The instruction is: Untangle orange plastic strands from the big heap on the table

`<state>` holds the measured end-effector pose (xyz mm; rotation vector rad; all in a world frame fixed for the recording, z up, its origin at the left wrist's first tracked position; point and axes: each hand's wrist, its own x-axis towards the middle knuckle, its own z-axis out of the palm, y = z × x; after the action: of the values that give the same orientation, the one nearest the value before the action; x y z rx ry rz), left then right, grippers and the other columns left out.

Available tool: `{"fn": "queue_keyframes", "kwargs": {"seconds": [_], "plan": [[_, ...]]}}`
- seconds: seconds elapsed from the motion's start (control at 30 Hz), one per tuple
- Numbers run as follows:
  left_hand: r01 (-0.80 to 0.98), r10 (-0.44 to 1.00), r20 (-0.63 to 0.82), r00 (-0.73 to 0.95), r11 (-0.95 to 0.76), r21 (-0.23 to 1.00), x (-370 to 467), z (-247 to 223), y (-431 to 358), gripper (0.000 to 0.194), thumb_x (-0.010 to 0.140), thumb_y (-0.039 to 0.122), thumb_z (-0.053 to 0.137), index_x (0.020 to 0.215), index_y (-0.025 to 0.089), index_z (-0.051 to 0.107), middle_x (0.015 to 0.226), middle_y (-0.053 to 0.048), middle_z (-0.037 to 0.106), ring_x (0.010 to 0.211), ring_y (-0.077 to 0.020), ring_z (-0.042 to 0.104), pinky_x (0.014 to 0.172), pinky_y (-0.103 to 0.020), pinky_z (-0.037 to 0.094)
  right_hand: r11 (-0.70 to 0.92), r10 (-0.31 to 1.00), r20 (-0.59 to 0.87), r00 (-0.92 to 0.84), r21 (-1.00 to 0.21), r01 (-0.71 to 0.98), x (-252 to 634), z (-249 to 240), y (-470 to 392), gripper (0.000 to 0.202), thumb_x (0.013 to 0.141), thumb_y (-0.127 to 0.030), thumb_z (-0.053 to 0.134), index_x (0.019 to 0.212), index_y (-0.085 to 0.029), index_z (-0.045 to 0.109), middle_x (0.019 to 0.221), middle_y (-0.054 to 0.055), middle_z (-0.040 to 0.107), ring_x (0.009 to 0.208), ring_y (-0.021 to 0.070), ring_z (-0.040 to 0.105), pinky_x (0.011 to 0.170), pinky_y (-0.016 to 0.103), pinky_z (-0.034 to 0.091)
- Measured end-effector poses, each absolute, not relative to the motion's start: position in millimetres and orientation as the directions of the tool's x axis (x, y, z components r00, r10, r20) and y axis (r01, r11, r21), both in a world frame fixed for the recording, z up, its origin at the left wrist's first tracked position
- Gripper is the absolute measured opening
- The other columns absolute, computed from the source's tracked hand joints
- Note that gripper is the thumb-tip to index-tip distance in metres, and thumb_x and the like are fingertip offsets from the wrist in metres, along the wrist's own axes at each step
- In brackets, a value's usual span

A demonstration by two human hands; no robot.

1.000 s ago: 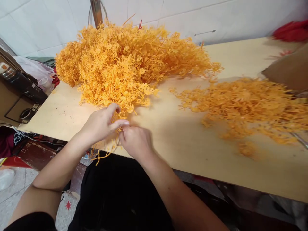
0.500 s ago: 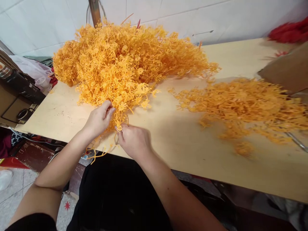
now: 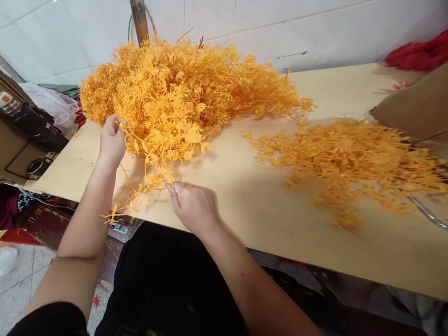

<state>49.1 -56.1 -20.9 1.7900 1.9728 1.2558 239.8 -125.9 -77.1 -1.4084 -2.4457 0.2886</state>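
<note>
While the left hand [image 3: 112, 137] pinches at the orange pile [image 3: 182, 88], the right hand [image 3: 192, 203] grips an orange sprig [image 3: 159, 178].

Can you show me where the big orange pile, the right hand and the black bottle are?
Big orange pile [image 3: 178, 88]: head view, on the middle of its heap.
Right hand [image 3: 195, 205]: head view, on the back of the hand.
Black bottle [image 3: 34, 125]: head view, on its dark body, below the cap.

The flat brown cardboard piece [image 3: 416, 105] and tangled red heap [image 3: 418, 55] run past the right edge. The bare right hand [image 3: 194, 205] hides its curled lower fingers.
</note>
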Motion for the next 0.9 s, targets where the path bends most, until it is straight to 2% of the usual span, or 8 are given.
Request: {"fn": "queue_keyframes", "kwargs": {"seconds": [0.13,0.27,0.37,0.47,0.57,0.67,0.77,0.9], "plan": [[0.594,0.919,0.28,-0.279,-0.064,0.802,52.0,-8.9,-71.5,0.016,0.082,0.028,0.043,0.069,0.022,0.034,0.056,0.005,0.035,0.048,-0.0056,0.03,0.043,-0.022,0.026,0.479,0.878,0.17,-0.448,-0.324,0.816,239.1,-80.0,-124.1,0.041,0.091,-0.036,0.024,0.079,-0.02,0.061,0.069,0.003,0.066,0.054,0.0132,0.056,0.048,0.026,0.015],[0.507,0.987,0.128,-0.095,-0.062,0.86,66.0,-13.8,-96.8,0.022,0.077,0.036,0.05,0.069,0.019,0.039,0.056,0.004,0.042,0.046,-0.0048,0.033,0.043,-0.021,0.026,0.433,0.901,0.177,-0.395,-0.389,0.813,239.8,-81.5,-124.1,0.043,0.091,-0.038,0.024,0.076,-0.02,0.06,0.066,0.004,0.064,0.052,0.013,0.052,0.049,0.027,0.015],[0.507,0.998,0.031,0.062,-0.058,0.86,67.3,-22.1,-116.4,0.025,0.076,0.038,0.052,0.068,0.017,0.042,0.055,0.005,0.04,0.048,-0.0045,0.034,0.045,-0.02,0.027,0.413,0.91,0.157,-0.384,-0.432,0.802,240.7,-80.7,-125.1,0.041,0.089,-0.04,0.027,0.074,-0.019,0.058,0.063,0.004,0.062,0.051,0.0127,0.048,0.05,0.027,0.015],[0.509,0.993,-0.005,0.116,-0.055,0.859,65.9,-31.2,-132.6,0.024,0.077,0.037,0.05,0.068,0.016,0.042,0.056,0.006,0.037,0.049,-0.0045,0.032,0.047,-0.02,0.027,0.371,0.925,0.14,-0.353,-0.532,0.761,242.3,-79.8,-122.9,0.037,0.086,-0.044,0.035,0.068,-0.018,0.054,0.059,0.003,0.057,0.05,0.0114,0.044,0.05,0.026,0.017],[0.522,0.99,-0.004,0.142,-0.071,0.85,69.7,-37.4,-143.8,0.022,0.079,0.034,0.048,0.069,0.015,0.043,0.059,0.005,0.038,0.052,-0.0051,0.033,0.05,-0.02,0.029,0.265,0.949,0.09,-0.303,-0.748,0.609,244.9,-80.1,-112.9,0.042,0.083,-0.052,0.036,0.062,-0.018,0.048,0.051,-0.001,0.047,0.048,0.0092,0.039,0.049,0.024,0.022],[0.545,0.982,0.026,0.188,-0.126,0.829,77.7,-40.3,-149.9,0.02,0.08,0.031,0.046,0.069,0.015,0.044,0.063,0.004,0.04,0.058,-0.0063,0.037,0.056,-0.021,0.033,0.048,0.915,-0.112,-0.387,-0.923,0.382,246.4,-79.9,-97.8,0.045,0.081,-0.056,0.036,0.059,-0.017,0.045,0.048,-0.004,0.039,0.043,0.0068,0.035,0.046,0.022,0.025],[0.54,0.979,0.056,0.198,-0.157,0.827,81.9,-43.1,-152.1,0.019,0.081,0.031,0.045,0.07,0.015,0.044,0.065,0.003,0.043,0.061,-0.0073,0.04,0.059,-0.022,0.035,-0.179,0.815,-0.288,-0.503,-0.95,0.255,246.3,-77.5,-88.7,0.039,0.08,-0.051,0.042,0.061,-0.017,0.046,0.049,-0.005,0.04,0.039,0.0044,0.031,0.04,0.02,0.022],[0.496,0.988,0.067,0.143,-0.13,0.859,76.3,-49.4,-152.9,0.017,0.08,0.03,0.047,0.072,0.015,0.045,0.07,0.001,0.052,0.065,-0.0085,0.046,0.063,-0.023,0.037,-0.285,0.712,-0.276,-0.645,-0.954,0.093,248.4,-75.0,-92.2,0.018,0.073,-0.033,0.057,0.071,-0.016,0.052,0.055,-0.005,0.045,0.043,0.0038,0.036,0.04,0.017,0.026]]}}
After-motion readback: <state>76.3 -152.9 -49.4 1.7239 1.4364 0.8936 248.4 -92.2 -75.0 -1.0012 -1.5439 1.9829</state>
